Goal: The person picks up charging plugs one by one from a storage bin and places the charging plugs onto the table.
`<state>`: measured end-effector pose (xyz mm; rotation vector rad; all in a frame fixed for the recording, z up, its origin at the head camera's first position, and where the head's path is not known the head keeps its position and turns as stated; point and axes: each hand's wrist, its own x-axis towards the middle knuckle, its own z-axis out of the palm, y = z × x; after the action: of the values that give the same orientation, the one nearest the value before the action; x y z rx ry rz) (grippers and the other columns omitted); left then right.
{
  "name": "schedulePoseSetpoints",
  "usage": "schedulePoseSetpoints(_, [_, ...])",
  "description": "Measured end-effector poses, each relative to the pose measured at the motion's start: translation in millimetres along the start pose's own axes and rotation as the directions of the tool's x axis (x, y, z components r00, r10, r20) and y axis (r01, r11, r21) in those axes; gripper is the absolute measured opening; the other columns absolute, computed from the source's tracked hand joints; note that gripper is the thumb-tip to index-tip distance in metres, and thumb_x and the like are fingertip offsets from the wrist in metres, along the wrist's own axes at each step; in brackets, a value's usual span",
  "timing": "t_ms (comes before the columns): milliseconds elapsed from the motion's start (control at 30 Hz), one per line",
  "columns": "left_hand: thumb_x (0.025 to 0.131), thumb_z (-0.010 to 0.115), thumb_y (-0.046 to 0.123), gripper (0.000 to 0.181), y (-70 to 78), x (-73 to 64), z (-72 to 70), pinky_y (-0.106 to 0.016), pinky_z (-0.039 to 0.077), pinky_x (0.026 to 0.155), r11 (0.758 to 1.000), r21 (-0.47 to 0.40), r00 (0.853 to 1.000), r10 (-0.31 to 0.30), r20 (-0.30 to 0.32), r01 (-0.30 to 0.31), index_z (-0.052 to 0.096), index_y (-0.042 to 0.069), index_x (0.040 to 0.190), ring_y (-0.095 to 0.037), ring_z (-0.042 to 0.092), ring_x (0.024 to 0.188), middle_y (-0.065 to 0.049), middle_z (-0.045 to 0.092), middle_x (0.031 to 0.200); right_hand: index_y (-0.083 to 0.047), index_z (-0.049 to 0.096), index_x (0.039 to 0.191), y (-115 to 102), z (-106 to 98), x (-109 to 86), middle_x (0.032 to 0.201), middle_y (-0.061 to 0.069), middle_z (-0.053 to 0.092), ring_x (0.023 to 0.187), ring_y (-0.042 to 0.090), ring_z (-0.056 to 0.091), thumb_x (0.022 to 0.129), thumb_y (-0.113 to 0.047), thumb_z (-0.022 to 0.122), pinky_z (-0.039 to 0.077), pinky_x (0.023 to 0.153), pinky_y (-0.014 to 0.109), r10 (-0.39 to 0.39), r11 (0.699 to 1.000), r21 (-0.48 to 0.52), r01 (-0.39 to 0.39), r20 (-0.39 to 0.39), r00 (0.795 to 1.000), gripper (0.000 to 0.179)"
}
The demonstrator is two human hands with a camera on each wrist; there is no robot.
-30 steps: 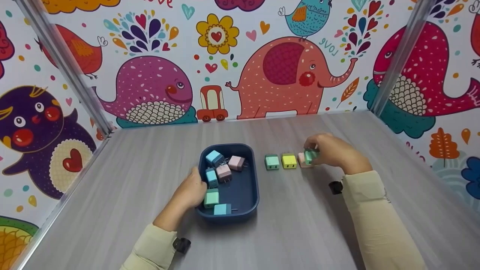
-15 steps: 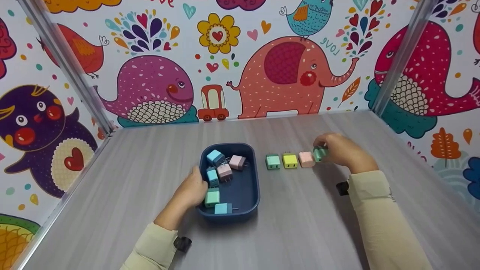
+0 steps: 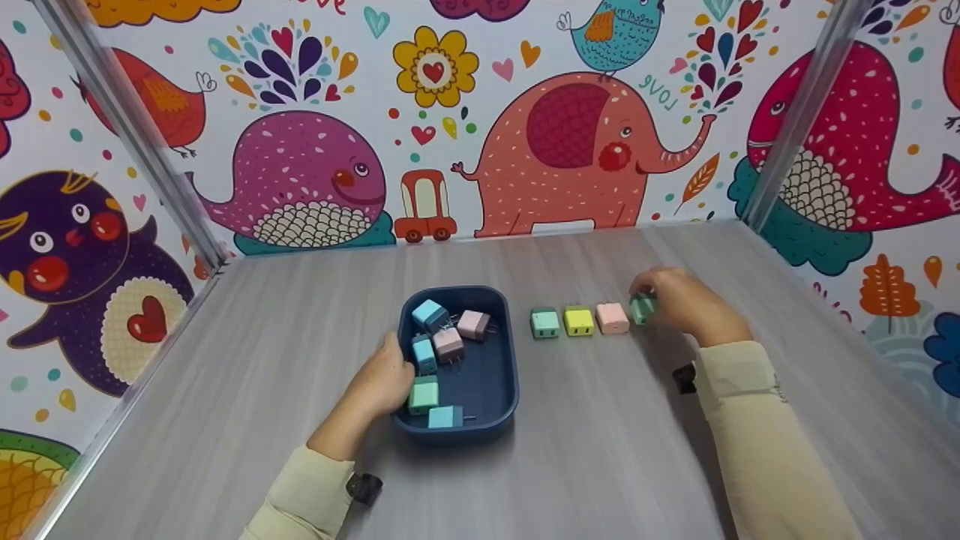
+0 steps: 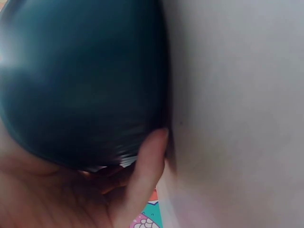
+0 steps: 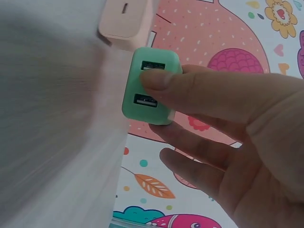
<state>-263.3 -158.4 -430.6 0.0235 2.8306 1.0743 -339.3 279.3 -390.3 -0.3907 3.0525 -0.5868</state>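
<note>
On the grey wood-grain worktop [image 3: 585, 450], the left hand [image 3: 386, 379] grips the left wall of a dark blue, rounded rectangular tub [image 3: 484, 390]. Inside lie six block-shaped plug chargers: three light blue [image 3: 430, 316], two pink [image 3: 472, 325], one green [image 3: 424, 394], mostly along its left side. Between the tub and the worktop's right edge, a mint-green charger [image 3: 544, 322], a yellow charger [image 3: 578, 321] and a pale-pink charger [image 3: 612, 318] form a row; just beside its right end, the right hand [image 3: 686, 300] pinches a green plastic two-port charger [image 5: 134, 83].

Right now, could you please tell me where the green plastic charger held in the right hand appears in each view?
Head: the green plastic charger is right of centre, slightly below mid-height, in the right hand.
Left wrist: not in it.
Right wrist: just above centre.
Shared landmark: the white cartoon-printed wall, visible in all three.
</note>
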Motion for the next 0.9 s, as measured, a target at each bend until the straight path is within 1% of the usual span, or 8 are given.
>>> schedulePoseSetpoints(233, [0.109, 0.039, 0.009, 0.059, -0.6, 1.1, 0.5, -0.059, 0.043, 0.11, 1.0, -0.002, 1.0, -0.002, 0.009, 0.002, 0.021, -0.014, 0.16, -0.042, 0.05, 0.14, -0.037, 0.04, 0.159, -0.005, 0.078, 0.125, 5, 6, 2.1, 0.124, 0.02, 0.07, 0.112, 0.039, 0.059, 0.088, -0.005, 0.086, 0.051, 0.105, 0.061, 0.03, 0.999, 0.014, -0.031, 0.037, 0.999, 0.039])
schedulePoseSetpoints(333, [0.109, 0.039, 0.01, 0.06, -1.2, 1.3, 1.4, -0.059, 0.043, 0.11, 1.0, -0.009, 1.0, -0.011, 0.01, 0.011, 0.019, -0.014, 0.161, -0.042, 0.05, 0.14, -0.037, 0.039, 0.16, -0.004, 0.077, 0.126, 6, 7, 2.4, 0.125, 0.02, 0.07, 0.112, 0.039, 0.059, 0.088, -0.004, 0.086, 0.05, 0.106, 0.062, 0.038, 0.999, 0.018, -0.039, 0.042, 0.998, 0.038])
schedulePoseSetpoints(433, [0.109, 0.039, 0.01, 0.059, -1.5, 1.1, 1.8, -0.059, 0.044, 0.109, 1.0, -0.017, 1.0, -0.017, 0.009, 0.017, 0.021, -0.013, 0.161, -0.04, 0.052, 0.137, -0.036, 0.041, 0.159, -0.003, 0.076, 0.126, 7, 9, 3.3, 0.125, 0.021, 0.07, 0.112, 0.039, 0.059, 0.089, -0.003, 0.085, 0.049, 0.106, 0.062, 0.041, 0.999, 0.017, -0.041, 0.047, 0.998, 0.038])
schedulePoseSetpoints(567, [0.11, 0.038, 0.01, 0.059, -1.0, 0.6, 1.2, -0.059, 0.043, 0.111, 1.0, -0.021, 1.0, -0.019, 0.014, 0.019, 0.02, -0.013, 0.161, -0.04, 0.051, 0.138, -0.036, 0.04, 0.16, -0.003, 0.076, 0.127, 9, 11, 3.9, 0.127, 0.021, 0.069, 0.114, 0.04, 0.058, 0.09, -0.002, 0.083, 0.048, 0.107, 0.063, 0.053, 0.998, 0.032, -0.055, 0.064, 0.997, 0.038])
schedulePoseSetpoints(800, [0.109, 0.037, 0.008, 0.056, -1.4, 0.4, 0.1, -0.059, 0.044, 0.109, 1.0, -0.008, 1.0, 0.016, 0.013, -0.016, 0.023, -0.015, 0.158, -0.041, 0.052, 0.136, -0.037, 0.043, 0.156, -0.007, 0.074, 0.134, 9, 13, 2.9, 0.135, 0.022, 0.066, 0.12, 0.041, 0.056, 0.093, -0.003, 0.081, 0.046, 0.11, 0.064, 0.079, 0.996, 0.036, -0.083, 0.097, 0.992, 0.042])
schedulePoseSetpoints(900, [0.109, 0.038, 0.008, 0.059, -1.1, 0.5, -0.3, -0.059, 0.043, 0.11, 1.0, -0.002, 1.0, 0.019, 0.017, -0.019, 0.02, -0.015, 0.159, -0.043, 0.05, 0.14, -0.038, 0.04, 0.159, -0.01, 0.074, 0.136, 10, 14, 1.8, 0.138, 0.021, 0.065, 0.123, 0.041, 0.055, 0.093, -0.005, 0.081, 0.045, 0.11, 0.064, 0.095, 0.994, 0.046, -0.1, 0.104, 0.99, 0.043])
